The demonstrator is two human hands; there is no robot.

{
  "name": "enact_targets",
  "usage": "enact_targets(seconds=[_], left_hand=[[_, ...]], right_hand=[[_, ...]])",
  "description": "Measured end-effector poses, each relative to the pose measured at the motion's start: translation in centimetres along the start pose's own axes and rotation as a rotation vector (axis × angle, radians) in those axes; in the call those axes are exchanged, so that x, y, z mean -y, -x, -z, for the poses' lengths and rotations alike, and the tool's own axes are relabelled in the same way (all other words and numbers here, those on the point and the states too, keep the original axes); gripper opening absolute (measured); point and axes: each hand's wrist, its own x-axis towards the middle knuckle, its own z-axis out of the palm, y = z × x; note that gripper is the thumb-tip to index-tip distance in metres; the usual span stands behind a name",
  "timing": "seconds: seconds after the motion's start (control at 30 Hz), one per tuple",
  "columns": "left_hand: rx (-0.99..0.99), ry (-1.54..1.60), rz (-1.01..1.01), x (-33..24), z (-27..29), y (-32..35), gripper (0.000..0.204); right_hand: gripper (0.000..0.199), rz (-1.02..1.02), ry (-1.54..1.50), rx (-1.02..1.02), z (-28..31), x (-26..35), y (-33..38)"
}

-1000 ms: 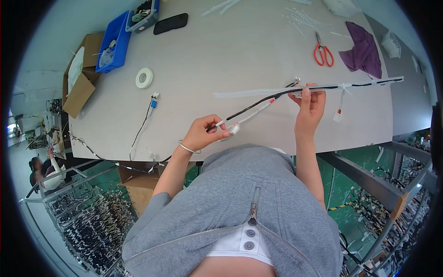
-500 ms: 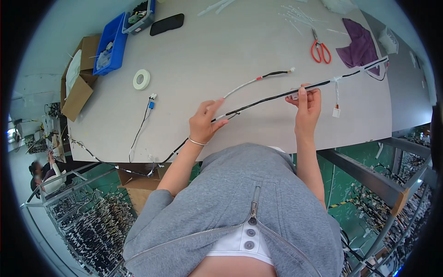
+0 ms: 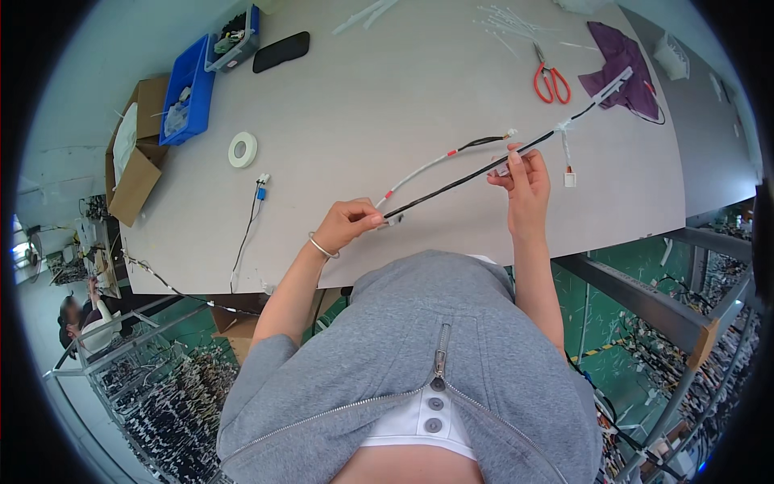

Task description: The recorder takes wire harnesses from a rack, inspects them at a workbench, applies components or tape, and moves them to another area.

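Note:
A long black wire harness (image 3: 446,188) stretches at a slant between my hands above the table. My left hand (image 3: 345,227) pinches it between thumb and fingers, where the branches meet. My right hand (image 3: 526,187) is closed around it farther right, with a small whitish piece partly hidden in the fingers. From beside the left fingertips runs a pale branch with red bands (image 3: 423,164), ending in a small white connector (image 3: 511,134). Past my right hand, a short branch hangs to a white connector (image 3: 570,179). The harness's far end lies over a purple cloth (image 3: 617,60).
Red-handled cutters (image 3: 551,84) and white cable ties (image 3: 506,22) lie at the far right. A white tape roll (image 3: 243,150), a black phone (image 3: 281,52), a blue bin (image 3: 190,89) and a cardboard box (image 3: 139,181) are to the left. Another person (image 3: 95,329) sits beyond the left edge.
My left hand has gone from loosely spread fingers to a pinch on the harness, moving slightly left. The harness slants more steeply, and its far end now overlaps more of the cloth.

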Motion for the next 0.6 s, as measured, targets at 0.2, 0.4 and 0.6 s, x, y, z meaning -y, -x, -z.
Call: enact_targets(seconds=[0.2, 0.4, 0.6], left_hand=[[0.094, 0.158, 0.051, 1.7, 1.4, -0.1, 0.028], [0.036, -0.401, -0.274, -0.2, -0.2, -0.9, 0.032], [0.065, -0.218, -0.194, -9.0, -6.8, -5.0, 0.038]], right_hand=[[0.021, -0.027, -0.085, 0.017, -0.2, -1.2, -0.2], [0.022, -0.007, 0.052, -0.061, -0.1, -0.9, -0.3], [0.024, 0.047, 0.03, -0.03, -1.2, -0.8, 0.3]])
